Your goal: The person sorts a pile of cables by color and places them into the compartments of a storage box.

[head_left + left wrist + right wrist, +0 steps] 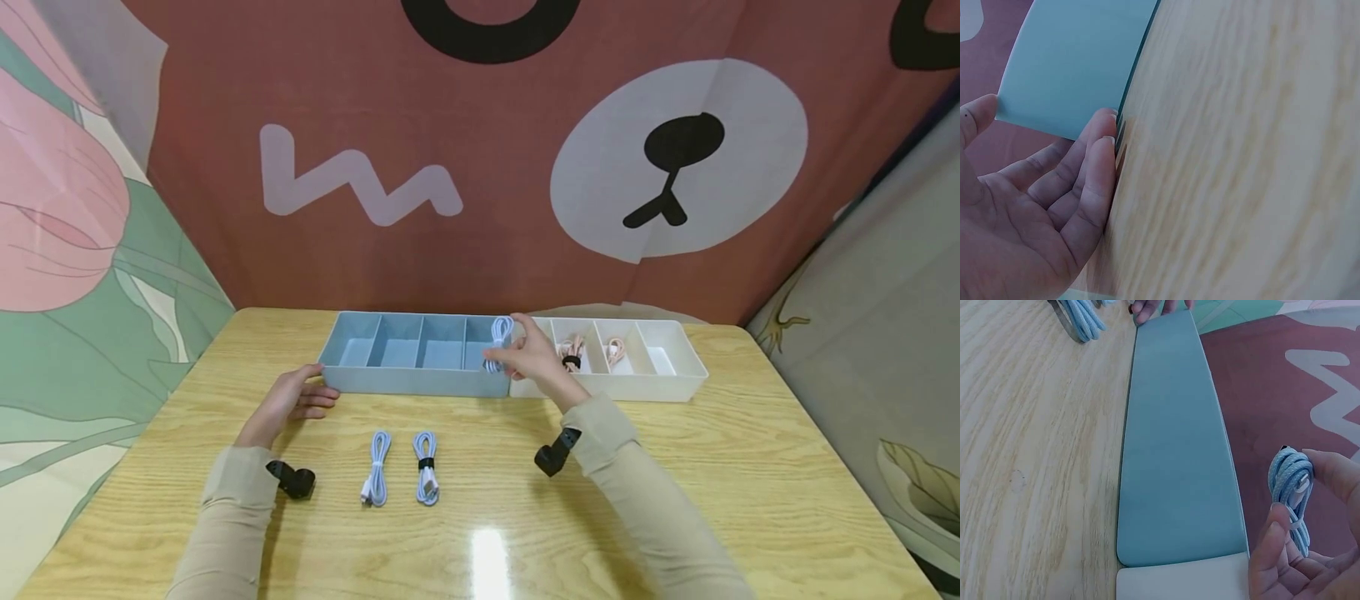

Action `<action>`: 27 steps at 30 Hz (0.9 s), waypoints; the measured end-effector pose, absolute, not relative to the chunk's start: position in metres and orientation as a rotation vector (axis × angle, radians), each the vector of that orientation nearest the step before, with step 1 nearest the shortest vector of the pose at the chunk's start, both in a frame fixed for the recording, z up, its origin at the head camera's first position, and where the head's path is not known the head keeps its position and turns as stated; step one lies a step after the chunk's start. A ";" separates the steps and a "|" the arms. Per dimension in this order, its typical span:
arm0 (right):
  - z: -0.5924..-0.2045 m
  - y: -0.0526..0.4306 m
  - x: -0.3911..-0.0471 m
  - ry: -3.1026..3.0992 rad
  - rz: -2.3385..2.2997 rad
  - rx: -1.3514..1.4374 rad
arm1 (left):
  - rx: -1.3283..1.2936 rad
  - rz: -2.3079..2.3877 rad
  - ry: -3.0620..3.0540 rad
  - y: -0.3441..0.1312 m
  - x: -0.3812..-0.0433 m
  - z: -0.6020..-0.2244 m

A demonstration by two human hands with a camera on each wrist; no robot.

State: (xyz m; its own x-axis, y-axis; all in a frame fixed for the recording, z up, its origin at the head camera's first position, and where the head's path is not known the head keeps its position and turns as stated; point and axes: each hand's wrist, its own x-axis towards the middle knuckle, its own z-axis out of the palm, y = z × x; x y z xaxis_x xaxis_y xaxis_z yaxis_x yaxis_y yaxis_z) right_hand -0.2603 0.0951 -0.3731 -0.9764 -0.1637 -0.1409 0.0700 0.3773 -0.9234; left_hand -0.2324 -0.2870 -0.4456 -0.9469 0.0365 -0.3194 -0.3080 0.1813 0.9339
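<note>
My right hand (534,354) pinches a coiled light-blue charging cable (500,333) between thumb and fingers, over the rightmost compartment of the blue divided box (420,382). In the right wrist view the same cable (1291,494) shows as a bundle with a white tie round its middle. My left hand (292,397) is at the box's left end, its fingers loosely extended. In the left wrist view, fingertips (1105,147) lie along the box's lower edge and the thumb is at its upper rim. The three other blue compartments hold nothing.
A white divided box (637,387) abuts the blue one on the right; two of its compartments hold pinkish cables (573,353). Nearer on the wooden table (675,500) lie two more coiled blue cables, one with a white tie (378,467), one with a black strap (425,479).
</note>
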 end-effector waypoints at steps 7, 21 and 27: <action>-0.374 0.092 -0.266 2.424 -1.665 -0.046 | -0.250 1.839 2.177 -0.288 -0.231 -0.444; -0.382 0.091 -0.270 2.387 -1.816 0.047 | -0.258 1.799 2.231 -0.283 -0.228 -0.438; -0.381 0.092 -0.267 2.375 -1.834 0.044 | -0.256 1.817 2.202 -0.286 -0.231 -0.444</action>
State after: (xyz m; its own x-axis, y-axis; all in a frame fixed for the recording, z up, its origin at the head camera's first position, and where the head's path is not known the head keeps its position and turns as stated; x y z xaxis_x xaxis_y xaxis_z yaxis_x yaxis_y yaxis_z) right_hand -0.2671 0.0923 -0.3813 -0.9897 -0.0627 -0.1287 0.1087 0.2564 -0.9605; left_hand -0.2307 -0.2859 -0.4435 -0.9467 0.0376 -0.3200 -0.3070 0.1961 0.9313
